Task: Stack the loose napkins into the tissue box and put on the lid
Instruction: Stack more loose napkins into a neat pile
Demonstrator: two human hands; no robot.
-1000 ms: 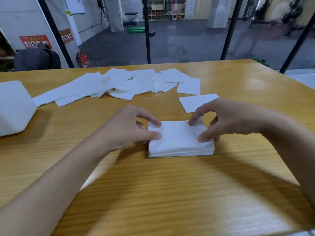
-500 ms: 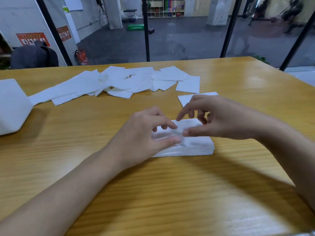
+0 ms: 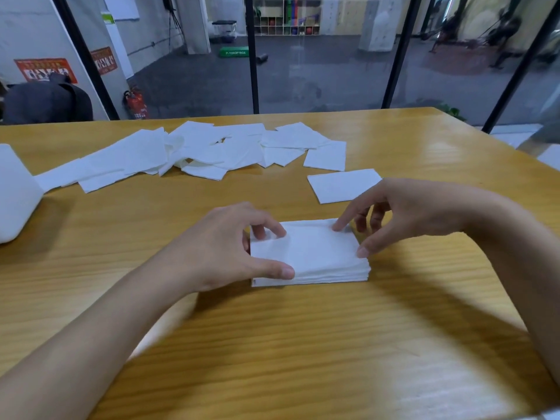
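Wooden table (image 3: 394, 359), red fire extinguisher (image 3: 135, 101), red poster (image 3: 45, 69), green box (image 3: 235, 52), cubby shelves (image 3: 285, 18)

The place looks like a gym seen from a side room. Past a black-framed glass partition (image 3: 251, 71) lies a dark floor (image 3: 318, 80) with a green box (image 3: 234, 52) lettered as a plyo box, cubby shelves (image 3: 286, 22) holding balls, and blurred people (image 3: 509, 34) exercising at the far right. On the near side stand a wooden table (image 3: 424, 140) and a red fire extinguisher (image 3: 136, 104).

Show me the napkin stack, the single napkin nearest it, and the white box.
napkin stack (image 3: 318, 253), head view, top sheet's middle.
single napkin (image 3: 342, 185), head view, its middle.
white box (image 3: 16, 195), head view, its side wall.
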